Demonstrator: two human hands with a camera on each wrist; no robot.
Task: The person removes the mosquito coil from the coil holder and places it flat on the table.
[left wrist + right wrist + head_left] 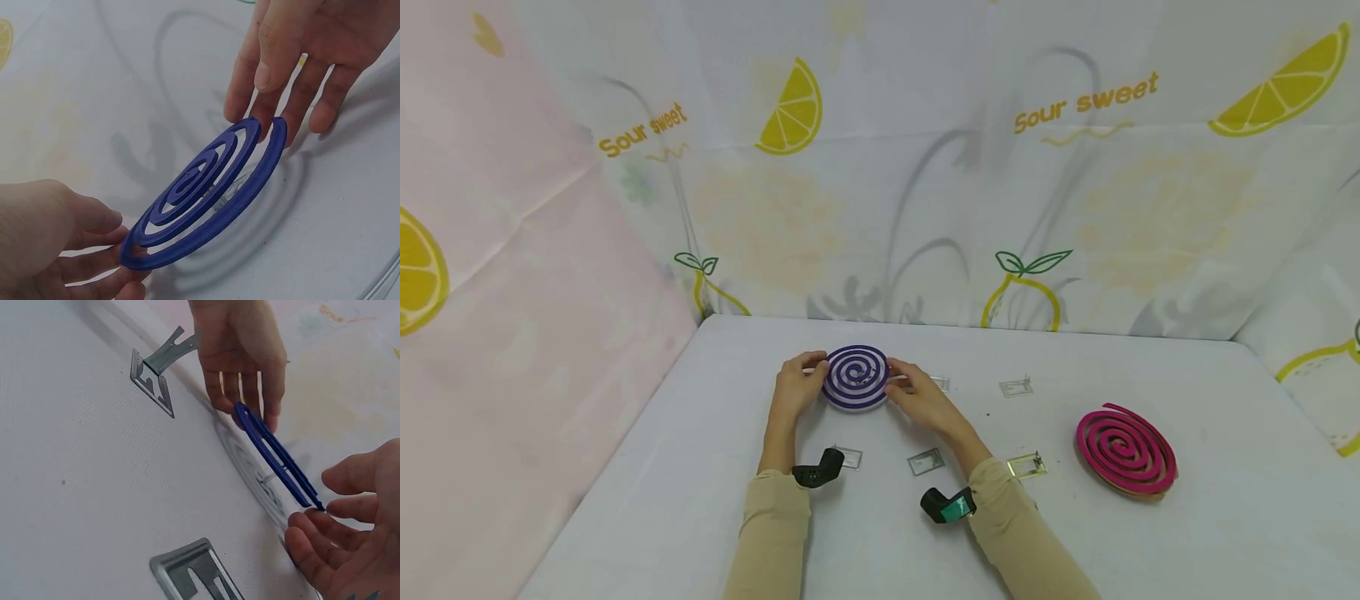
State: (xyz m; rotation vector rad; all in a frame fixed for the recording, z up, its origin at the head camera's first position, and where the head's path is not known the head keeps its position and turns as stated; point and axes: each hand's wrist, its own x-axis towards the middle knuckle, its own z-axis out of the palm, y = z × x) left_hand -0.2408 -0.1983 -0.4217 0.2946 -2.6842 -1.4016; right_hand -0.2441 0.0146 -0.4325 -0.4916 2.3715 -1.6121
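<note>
A blue-purple spiral mosquito coil (856, 402) lies between both hands, raised over the white table with its shadow below. My left hand (797, 387) holds its left edge, thumb above and fingers beneath, as the left wrist view shows (56, 244). On the opposite edge, the loosely extended fingers of my right hand (925, 404) touch the coil from below; in the right wrist view, the thumb (353, 475) stands apart from it. Through the coil's gaps, a small metal piece (220, 203) shows underneath. A flat metal coil stand (150, 384) with a raised prong sits close by.
Several thin metal coil stands lie around the table, among them a grey one (925, 461), a gold-toned one (1027, 466) and one farther back (1017, 387). A stack of pink coils (1126, 454) lies at the right. Printed cloth (880, 208) hangs behind the table.
</note>
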